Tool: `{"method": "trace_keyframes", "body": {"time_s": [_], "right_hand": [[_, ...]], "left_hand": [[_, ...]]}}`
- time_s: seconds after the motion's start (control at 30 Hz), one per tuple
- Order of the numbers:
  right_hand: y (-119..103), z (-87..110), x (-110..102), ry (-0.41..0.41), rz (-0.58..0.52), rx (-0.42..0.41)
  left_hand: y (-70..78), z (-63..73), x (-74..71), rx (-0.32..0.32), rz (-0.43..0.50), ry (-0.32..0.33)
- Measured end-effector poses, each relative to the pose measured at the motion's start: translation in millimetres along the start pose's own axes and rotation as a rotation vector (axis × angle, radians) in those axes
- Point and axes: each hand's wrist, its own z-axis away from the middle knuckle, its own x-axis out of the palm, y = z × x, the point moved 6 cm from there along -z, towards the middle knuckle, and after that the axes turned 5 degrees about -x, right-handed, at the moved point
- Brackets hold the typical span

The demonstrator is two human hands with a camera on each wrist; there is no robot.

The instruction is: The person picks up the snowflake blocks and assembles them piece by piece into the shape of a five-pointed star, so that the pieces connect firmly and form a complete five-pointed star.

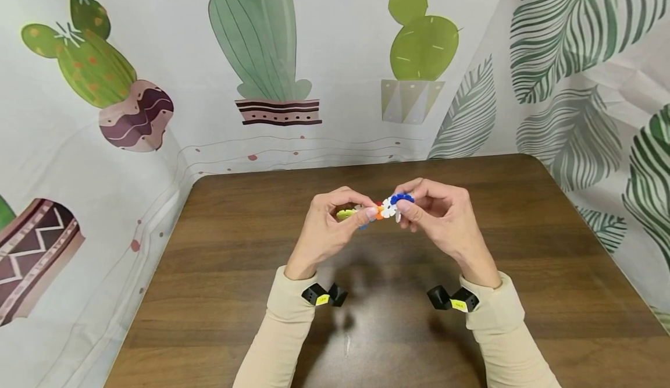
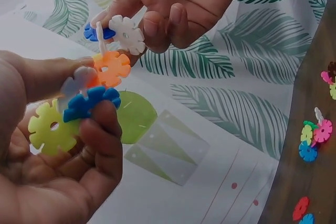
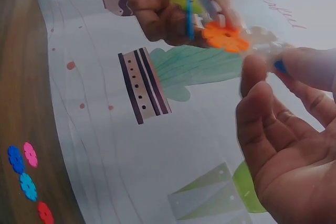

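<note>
Beige sleeves (image 1: pixel 277 341) rise from the head view's lower edge to the left hand (image 1: pixel 331 220) and right hand (image 1: pixel 449 219), mid-frame, gripping opposite ends of a flower-disc chain (image 1: pixel 388 208) between them; beyond, a cactus-printed cloth (image 1: pixel 345 45) fills the top.

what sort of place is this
Probably an indoor corner set up for recording handwork, though the wider room is out of view. The signs are a bare-topped brown table, a white cloth printed with cacti and leaves behind it, and the wrist cameras.
</note>
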Motion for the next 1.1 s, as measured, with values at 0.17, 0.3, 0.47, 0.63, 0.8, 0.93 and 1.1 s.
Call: {"method": "trace_keyframes", "body": {"time_s": [0.17, 0.3, 0.47, 0.63, 0.8, 0.93, 1.1], "right_hand": [[0.2, 0.8, -0.3, 0.006, 0.004, 0.018], [0.0, 0.6, -2.6, 0.014, 0.03, 0.036], [0.2, -0.8, -6.8, 0.003, 0.092, 0.051], [-0.3, 0.3, -7.4, -0.066, 0.186, 0.067], [0.6, 1.9, -4.4, -0.115, 0.278, 0.078], [-0.8, 2.1, -6.0, -0.078, 0.285, 0.065], [-5.5, 1.6, -8.8, -0.025, 0.234, 0.053]], "left_hand": [[1.2, -0.7, 1.7, 0.004, 0.009, -0.003], [1.3, -1.8, 2.8, 0.001, 0.001, 0.002], [-2.6, -2.9, 4.4, -0.019, 0.021, -0.006], [-2.7, -2.4, 7.1, -0.02, 0.073, -0.014], [-3.1, -1.3, 6.7, -0.016, 0.076, 0.005], [-3.8, -1.7, 6.7, -0.017, 0.074, 0.012], [-6.3, -1.9, 9.6, -0.067, 0.085, -0.04]]}}
